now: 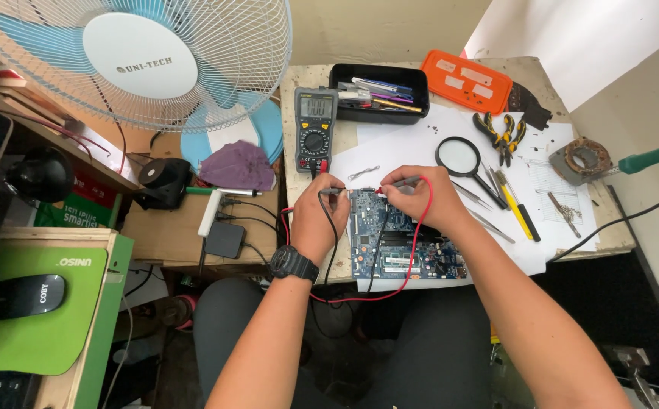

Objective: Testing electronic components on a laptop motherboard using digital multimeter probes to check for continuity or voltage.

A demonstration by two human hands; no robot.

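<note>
A blue circuit board lies on white paper at the table's near edge. My left hand, with a black watch on its wrist, holds the black test probe at the board's top left corner. My right hand holds the red test probe at the board's top edge. Both probe tips point toward each other over that edge. Red and black leads run from the probes under the table edge to a dark multimeter standing just behind my left hand.
A black tray of tools, an orange case, a magnifying glass, pliers, tweezers and screwdrivers lie on the table. A large fan stands at left, with a mouse on a green pad.
</note>
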